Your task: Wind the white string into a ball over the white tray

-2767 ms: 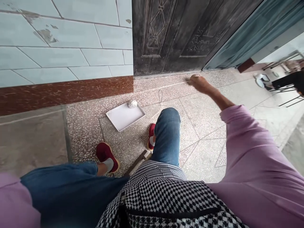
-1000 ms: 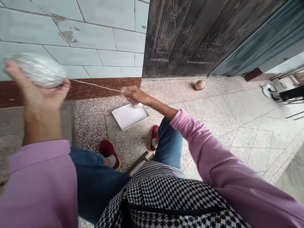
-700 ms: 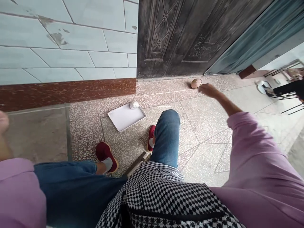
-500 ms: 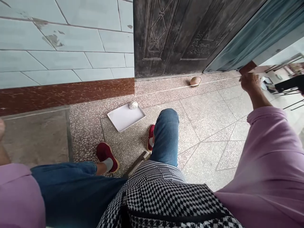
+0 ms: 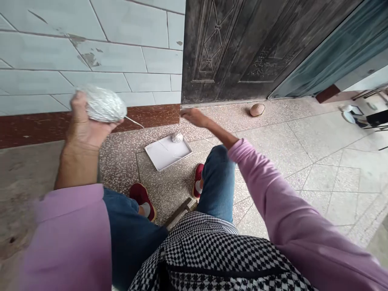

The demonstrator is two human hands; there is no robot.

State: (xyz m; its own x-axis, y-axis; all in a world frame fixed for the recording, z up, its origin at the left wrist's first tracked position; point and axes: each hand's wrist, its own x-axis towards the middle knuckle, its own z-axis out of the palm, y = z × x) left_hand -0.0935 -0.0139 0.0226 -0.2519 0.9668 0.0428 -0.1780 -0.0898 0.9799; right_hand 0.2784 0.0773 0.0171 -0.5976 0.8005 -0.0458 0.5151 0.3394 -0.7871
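A large wound ball of glossy white string [image 5: 106, 104] rests in my left hand [image 5: 86, 127], its fingers wrapped round the underside and back. From the ball's right end a short length of white string [image 5: 135, 122] runs down to the right and fades from sight against the floor. My right hand [image 5: 194, 117] is out before the doorway, fingers pinched together; the string between them is too fine to make out clearly. On the floor below, a smaller white ball [image 5: 177, 138] lies in the corner of a shallow white tray [image 5: 160, 165], with a loose strand crossing the tray.
A round brownish object [image 5: 257, 109] lies by the sill of the dark carved door [image 5: 230, 48]. Tiled wall [image 5: 118, 56] rises ahead on the left. My red shoes [image 5: 142, 198] stand near the tray. A blue curtain [image 5: 321, 56] and dark furniture legs are at the right.
My right hand has come in from the far right to the middle. My left hand has risen from the left edge, bringing the large ball into view. The taut strand now hangs loose.
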